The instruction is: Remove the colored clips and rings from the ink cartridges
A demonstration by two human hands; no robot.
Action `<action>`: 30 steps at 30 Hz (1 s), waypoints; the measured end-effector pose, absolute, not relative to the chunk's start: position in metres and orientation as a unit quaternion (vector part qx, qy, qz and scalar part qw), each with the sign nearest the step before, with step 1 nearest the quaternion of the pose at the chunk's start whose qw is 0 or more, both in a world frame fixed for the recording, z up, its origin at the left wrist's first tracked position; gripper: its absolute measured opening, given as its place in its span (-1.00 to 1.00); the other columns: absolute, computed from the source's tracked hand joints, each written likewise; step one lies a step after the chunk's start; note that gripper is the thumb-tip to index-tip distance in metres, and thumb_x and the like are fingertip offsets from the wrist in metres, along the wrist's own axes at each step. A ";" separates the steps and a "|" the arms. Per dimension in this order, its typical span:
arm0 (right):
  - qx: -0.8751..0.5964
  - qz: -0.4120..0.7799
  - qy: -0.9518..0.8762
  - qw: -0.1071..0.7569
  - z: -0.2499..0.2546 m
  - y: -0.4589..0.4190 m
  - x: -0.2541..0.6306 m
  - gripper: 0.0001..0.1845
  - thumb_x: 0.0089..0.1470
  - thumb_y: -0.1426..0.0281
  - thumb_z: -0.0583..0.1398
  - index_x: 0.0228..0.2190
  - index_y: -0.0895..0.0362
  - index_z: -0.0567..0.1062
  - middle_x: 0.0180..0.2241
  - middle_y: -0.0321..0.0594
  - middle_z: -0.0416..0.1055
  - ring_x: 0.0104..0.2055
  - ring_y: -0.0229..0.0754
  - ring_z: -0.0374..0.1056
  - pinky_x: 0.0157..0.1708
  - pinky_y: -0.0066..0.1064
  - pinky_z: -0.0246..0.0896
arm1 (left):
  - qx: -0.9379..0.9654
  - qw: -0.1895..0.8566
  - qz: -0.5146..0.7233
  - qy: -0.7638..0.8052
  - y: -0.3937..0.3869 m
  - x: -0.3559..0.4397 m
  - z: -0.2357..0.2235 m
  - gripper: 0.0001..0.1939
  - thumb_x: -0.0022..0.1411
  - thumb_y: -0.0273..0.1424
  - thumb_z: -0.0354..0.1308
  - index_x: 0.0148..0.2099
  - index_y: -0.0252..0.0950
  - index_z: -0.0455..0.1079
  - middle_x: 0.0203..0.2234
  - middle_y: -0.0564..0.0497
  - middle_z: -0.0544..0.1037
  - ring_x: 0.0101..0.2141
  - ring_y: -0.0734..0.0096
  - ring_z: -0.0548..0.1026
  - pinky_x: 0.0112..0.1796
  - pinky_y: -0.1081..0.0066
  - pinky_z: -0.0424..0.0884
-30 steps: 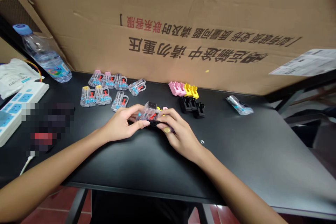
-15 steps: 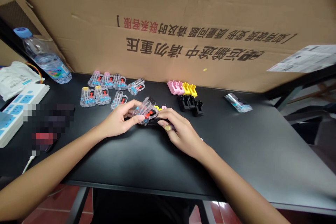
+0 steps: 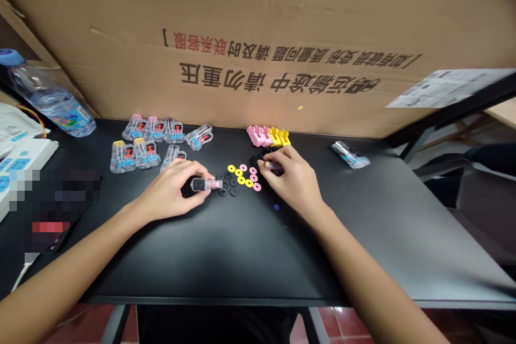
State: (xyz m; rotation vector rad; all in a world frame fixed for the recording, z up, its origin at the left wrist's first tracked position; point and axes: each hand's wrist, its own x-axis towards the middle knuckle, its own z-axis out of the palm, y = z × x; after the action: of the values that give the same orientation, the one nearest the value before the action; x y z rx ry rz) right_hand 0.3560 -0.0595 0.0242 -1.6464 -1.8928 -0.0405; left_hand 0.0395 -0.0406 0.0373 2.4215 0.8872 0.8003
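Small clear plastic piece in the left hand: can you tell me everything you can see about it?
The small clear plastic piece is a narrow, see-through block, held sideways in the left hand. One end, toward the hand, has a dark square face, and a pinkish part shows toward the other end. That far end points at some small black rings on the tabletop. The hand covers part of it, and I cannot tell whether it touches the table.

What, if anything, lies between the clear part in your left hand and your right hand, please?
Black washers, yellow washers and pink washers lie scattered between the clear part and right hand.
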 end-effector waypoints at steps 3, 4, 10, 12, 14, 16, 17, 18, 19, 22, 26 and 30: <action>-0.641 -0.029 -0.707 0.298 0.019 -0.057 0.357 -0.82 0.27 0.26 0.26 -0.28 0.08 0.64 -0.22 -0.16 0.55 -0.31 -0.11 0.50 -0.40 -0.32 0.24 | 0.885 0.188 0.268 0.330 -0.038 0.037 0.034 -0.86 0.42 -0.33 0.25 -0.02 -0.19 0.45 -0.14 0.04 0.69 -0.18 0.29 0.59 0.07 0.14 0.38; -0.644 -0.031 -0.704 0.300 0.018 -0.056 0.357 -0.81 0.27 0.26 0.26 -0.30 0.08 0.63 -0.24 -0.16 0.55 -0.32 -0.12 0.49 -0.41 -0.33 0.23 | 0.888 0.181 0.264 0.329 -0.037 0.037 0.033 -0.86 0.42 -0.32 0.25 -0.01 -0.19 0.46 -0.15 0.05 0.69 -0.19 0.30 0.59 0.10 0.12 0.37; -0.647 -0.013 -0.689 0.326 0.024 -0.053 0.358 -0.74 0.26 0.19 0.25 -0.40 0.07 0.55 -0.33 -0.17 0.54 -0.36 -0.13 0.43 -0.40 -0.34 0.17 | 0.884 0.143 0.266 0.356 -0.036 0.035 0.032 -0.80 0.42 -0.26 0.24 0.03 -0.18 0.46 -0.12 0.00 0.68 -0.06 0.18 0.58 0.11 0.13 0.42; -0.652 -0.009 -0.684 0.328 0.031 -0.054 0.361 -0.69 0.26 0.17 0.23 -0.47 0.07 0.47 -0.40 -0.19 0.51 -0.40 -0.15 0.38 -0.40 -0.35 0.13 | 0.881 0.127 0.274 0.363 -0.036 0.034 0.032 -0.69 0.44 -0.24 0.22 0.17 -0.16 0.43 -0.01 -0.02 0.68 -0.05 0.17 0.59 0.18 0.08 0.40; -0.668 -0.008 -0.679 0.304 0.041 -0.056 0.367 -0.58 0.28 0.19 0.19 -0.58 0.05 0.33 -0.51 -0.21 0.43 -0.47 -0.17 0.29 -0.43 -0.34 0.03 | 0.883 0.114 0.275 0.363 -0.035 0.032 0.032 -0.56 0.47 -0.22 0.20 0.32 -0.10 0.36 0.07 -0.03 0.66 -0.07 0.19 0.60 0.25 0.02 0.36; -0.699 0.007 -0.672 0.246 0.049 -0.059 0.375 -0.50 0.30 0.20 0.14 -0.66 0.03 0.23 -0.61 -0.21 0.36 -0.54 -0.18 0.21 -0.46 -0.31 -0.07 | 0.886 0.105 0.271 0.362 -0.033 0.030 0.032 -0.51 0.49 -0.20 0.19 0.39 -0.05 0.31 0.07 -0.03 0.67 -0.07 0.20 0.61 0.30 -0.03 0.31; -0.719 0.017 -0.662 0.214 0.053 -0.060 0.379 -0.48 0.29 0.18 0.15 -0.68 0.03 0.24 -0.64 -0.20 0.33 -0.56 -0.17 0.19 -0.47 -0.30 -0.09 | 0.886 0.102 0.269 0.364 -0.032 0.029 0.032 -0.51 0.49 -0.19 0.19 0.39 -0.05 0.31 0.06 -0.03 0.67 -0.06 0.19 0.61 0.31 -0.04 0.30; -0.736 0.027 -0.652 0.183 0.056 -0.060 0.382 -0.47 0.28 0.17 0.15 -0.69 0.03 0.26 -0.66 -0.19 0.32 -0.57 -0.15 0.18 -0.47 -0.30 -0.09 | 0.884 0.100 0.267 0.370 -0.031 0.028 0.032 -0.52 0.49 -0.18 0.19 0.38 -0.06 0.32 0.06 -0.04 0.67 -0.03 0.17 0.60 0.32 -0.06 0.28; -0.750 0.033 -0.642 0.158 0.057 -0.061 0.385 -0.48 0.27 0.16 0.15 -0.69 0.03 0.30 -0.65 -0.18 0.32 -0.56 -0.13 0.20 -0.46 -0.30 -0.08 | 0.881 0.100 0.267 0.378 -0.030 0.028 0.032 -0.53 0.50 -0.16 0.19 0.36 -0.07 0.33 0.08 -0.05 0.66 0.00 0.14 0.59 0.33 -0.07 0.26; -0.775 0.034 -0.621 0.113 0.058 -0.060 0.387 -0.54 0.25 0.15 0.14 -0.64 0.04 0.44 -0.60 -0.12 0.40 -0.49 -0.05 0.28 -0.44 -0.30 -0.07 | 0.868 0.100 0.262 0.409 -0.028 0.025 0.032 -0.54 0.50 -0.14 0.16 0.35 -0.12 0.31 0.19 -0.09 0.60 0.16 0.02 0.50 0.35 -0.13 0.21; -0.786 0.020 -0.607 0.114 0.057 -0.058 0.385 -0.57 0.23 0.14 0.13 -0.60 0.04 0.48 -0.55 -0.08 0.46 -0.45 -0.01 0.32 -0.44 -0.30 -0.08 | 0.859 0.095 0.240 0.442 -0.024 0.023 0.032 -0.39 0.51 -0.10 0.16 0.47 -0.16 0.20 0.20 -0.16 0.56 0.23 -0.06 0.41 0.30 -0.12 0.23; -0.783 0.005 -0.602 0.155 0.059 -0.060 0.384 -0.58 0.23 0.13 0.13 -0.60 0.04 0.39 -0.57 -0.12 0.44 -0.47 -0.06 0.28 -0.46 -0.32 -0.10 | 0.874 0.077 0.244 0.413 -0.021 0.022 0.031 -0.32 0.58 -0.11 0.10 0.59 -0.02 -0.01 0.23 -0.07 0.56 0.20 0.05 0.44 0.27 -0.03 0.23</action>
State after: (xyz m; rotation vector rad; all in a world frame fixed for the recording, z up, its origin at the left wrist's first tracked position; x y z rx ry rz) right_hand 0.3838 -0.0599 0.0590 -2.2440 -1.7239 0.0131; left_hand 0.0224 -0.0210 0.0306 2.6190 1.2386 0.7316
